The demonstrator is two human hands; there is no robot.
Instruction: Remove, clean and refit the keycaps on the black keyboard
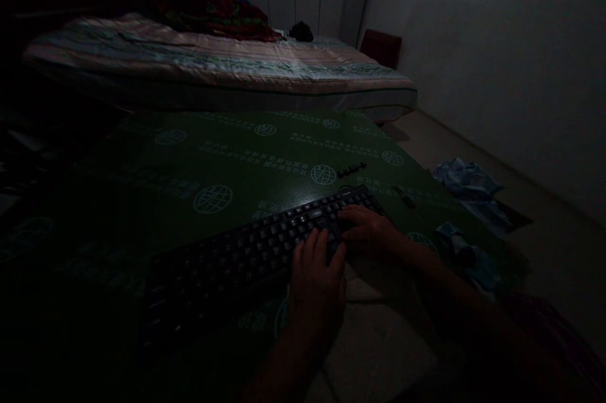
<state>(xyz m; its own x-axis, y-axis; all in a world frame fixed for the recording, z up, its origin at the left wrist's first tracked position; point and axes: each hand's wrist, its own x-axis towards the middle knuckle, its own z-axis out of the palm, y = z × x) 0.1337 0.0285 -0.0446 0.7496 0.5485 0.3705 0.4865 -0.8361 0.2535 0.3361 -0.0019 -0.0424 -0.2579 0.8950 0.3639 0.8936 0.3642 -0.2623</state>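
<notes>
A black keyboard (246,251) lies slantwise on a dark green printed sheet (213,163) spread on the floor. My left hand (316,286) rests on the keyboard's near edge right of its middle, fingers spread over the keys. My right hand (367,229) lies on the keys near the keyboard's right end, fingers bent down onto them. The two hands almost touch. Neither hand holds anything. The room is very dark.
A small black strip (351,169) and another small dark piece (405,196) lie on the sheet beyond the keyboard. A low mattress (227,68) with bedding runs along the back. Blue cloth (466,179) lies on the floor at right, near the wall.
</notes>
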